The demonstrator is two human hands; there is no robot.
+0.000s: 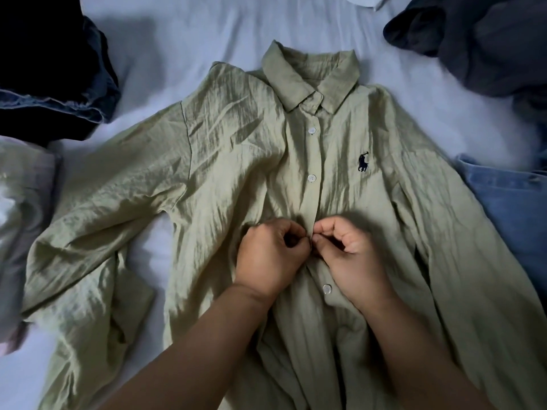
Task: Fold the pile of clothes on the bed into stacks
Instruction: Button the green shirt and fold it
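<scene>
While spread collar-up on the white bed (pixel 183 34), green shirt (pixel 236 161) flanked by dark clothes (pixel 50 84) — left hand (pixel 270 255) and right hand (pixel 352 255) pinching its placket, fingers curled, below 2 fastened buttons (pixel 312 178).

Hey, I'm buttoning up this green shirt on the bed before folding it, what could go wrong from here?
1. Both the left hand and right hand pinch the placket of the green shirt, which bunches there; that wrinkle may get folded in.
2. The left-side sleeve lies crumpled and doubled over, so the fold could come out lopsided.
3. The blue jeans touch the other sleeve and may snag.
</scene>
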